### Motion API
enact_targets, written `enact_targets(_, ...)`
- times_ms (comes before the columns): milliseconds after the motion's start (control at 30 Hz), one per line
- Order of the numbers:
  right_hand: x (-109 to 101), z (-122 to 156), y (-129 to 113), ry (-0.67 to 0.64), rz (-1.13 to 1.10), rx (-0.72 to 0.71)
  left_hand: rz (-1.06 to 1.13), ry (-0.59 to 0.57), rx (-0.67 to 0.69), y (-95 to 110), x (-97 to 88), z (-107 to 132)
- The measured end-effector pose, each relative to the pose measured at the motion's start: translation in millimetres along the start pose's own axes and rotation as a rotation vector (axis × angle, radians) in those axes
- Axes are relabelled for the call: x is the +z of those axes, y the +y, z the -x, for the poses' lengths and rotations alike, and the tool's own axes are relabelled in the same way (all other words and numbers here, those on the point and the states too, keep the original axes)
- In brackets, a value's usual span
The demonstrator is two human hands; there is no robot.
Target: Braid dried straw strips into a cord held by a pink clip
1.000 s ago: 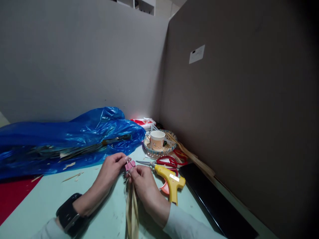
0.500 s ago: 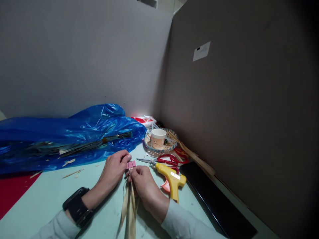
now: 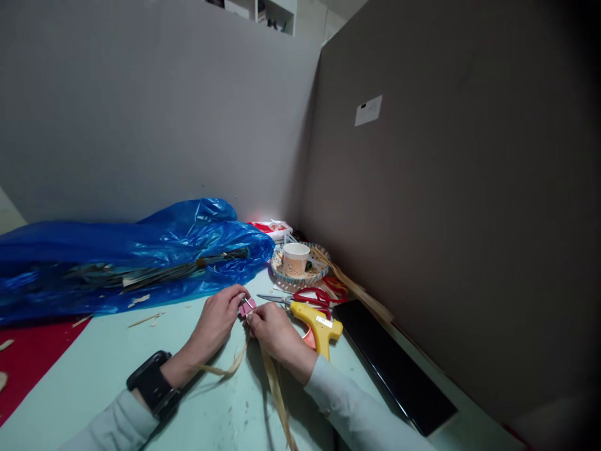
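Note:
A pink binder clip (image 3: 246, 307) sits between my two hands over the table. My left hand (image 3: 216, 322), wearing a black watch (image 3: 153, 383) at the wrist, pinches the clip at its far left side. Just below the clip, my right hand (image 3: 277, 332) has thumb and fingers closed on pale, flat plant-fibre strips (image 3: 275, 388). One strip bends left toward my left wrist, and another hangs down toward me. The strips' upper ends, near the clip, are hidden by my fingers.
Right of my hands lie a yellow glue gun (image 3: 319, 319), red-handled scissors (image 3: 313, 297) and a black flat box (image 3: 394, 366). Behind stand a paper cup (image 3: 295, 260) and a woven tray (image 3: 323, 274). A blue plastic bag (image 3: 159, 232) with dark strips lies left, and grey partitions (image 3: 164, 113) enclose the table.
The strips have spread apart: one now bends left toward my left wrist, another hangs to the right. The pink clip has tilted between my hands. The camera view has shifted slightly.

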State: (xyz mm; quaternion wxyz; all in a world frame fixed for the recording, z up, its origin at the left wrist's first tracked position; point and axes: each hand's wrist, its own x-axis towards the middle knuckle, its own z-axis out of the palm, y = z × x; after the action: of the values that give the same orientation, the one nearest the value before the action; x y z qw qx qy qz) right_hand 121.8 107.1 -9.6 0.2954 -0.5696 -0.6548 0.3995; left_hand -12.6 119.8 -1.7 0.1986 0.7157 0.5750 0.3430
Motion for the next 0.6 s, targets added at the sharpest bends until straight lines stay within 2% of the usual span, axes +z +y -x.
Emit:
enact_targets(300, -6.2, -0.7, 3.4, -0.07, -0.031, -0.018, 0.056, -0.036, -0.023, -0.9, -5.7, 6.2)
enact_targets(467, -4.2, -3.4, 8.4, -0.101, -0.116, 0.001, 0.07, 0.059, -0.19, 10.6, -13.1, 23.2)
enact_targets(600, -2.6, -3.4, 11.2, -0.109, -0.178, 0.037, 0.283, -0.065, -0.328, 19.5, -7.5, 36.8)
